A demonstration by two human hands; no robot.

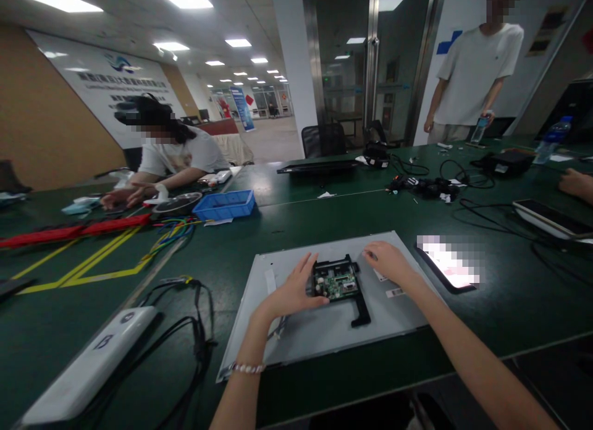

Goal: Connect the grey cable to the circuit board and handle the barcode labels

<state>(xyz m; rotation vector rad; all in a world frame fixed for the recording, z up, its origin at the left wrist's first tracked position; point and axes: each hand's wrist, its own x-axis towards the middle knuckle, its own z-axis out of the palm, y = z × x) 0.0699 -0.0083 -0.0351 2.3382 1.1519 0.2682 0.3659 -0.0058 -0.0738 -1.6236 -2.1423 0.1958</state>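
Observation:
A large grey metal panel (296,346) lies flat on the green table in front of me. On it sits a black plastic bracket (360,312) with a green circuit board (340,286) inside. My left hand (296,288) spans the bracket's left side, thumb along the near edge and fingers at the far left corner. Just right of the bracket, above the panel, my right hand (386,260) is closed with thumb and fingertips together. Whatever may be between those fingertips is too small to make out. A thin cable (278,328) shows below my left hand.
A phone with a lit screen (447,263) lies right of the panel. On the left are a white power bank (99,362), black cables (199,331) and a blue bin (225,206). One person sits far left; another stands at back right, holding a bottle (480,130).

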